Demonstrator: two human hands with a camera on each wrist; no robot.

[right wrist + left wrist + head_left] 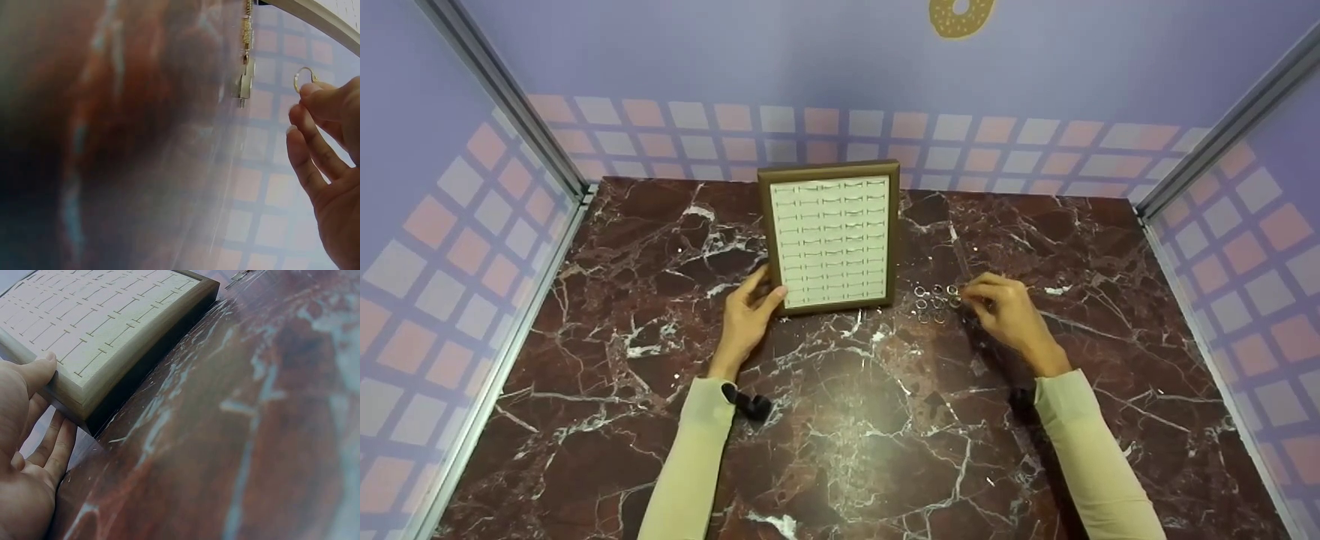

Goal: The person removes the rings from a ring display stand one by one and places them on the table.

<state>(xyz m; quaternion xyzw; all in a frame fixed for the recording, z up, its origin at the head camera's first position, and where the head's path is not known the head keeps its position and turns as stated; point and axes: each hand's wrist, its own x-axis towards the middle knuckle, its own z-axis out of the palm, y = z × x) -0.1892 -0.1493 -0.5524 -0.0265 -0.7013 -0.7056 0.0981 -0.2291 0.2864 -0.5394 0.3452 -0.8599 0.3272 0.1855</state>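
My left hand [746, 315] grips the lower left corner of a ring display board [832, 244], thumb over the front of the frame. The board has a brown wooden frame and a white pad cut with rows of short slits, and it stands tilted up on the table. In the left wrist view the thumb [42, 371] lies on the frame's edge and the other fingers are behind and below it. My right hand [1003, 311], right of the board, pinches a thin gold-coloured ring [304, 72] between thumb and forefinger. Several loose rings [937, 304] lie just left of that hand.
The dark red marbled table [840, 450] runs back to a lilac wall [735, 67] with pink and white squares. Similar panels with metal edge rails [502, 390] close in both sides. Each wrist carries a black camera mount [750, 403].
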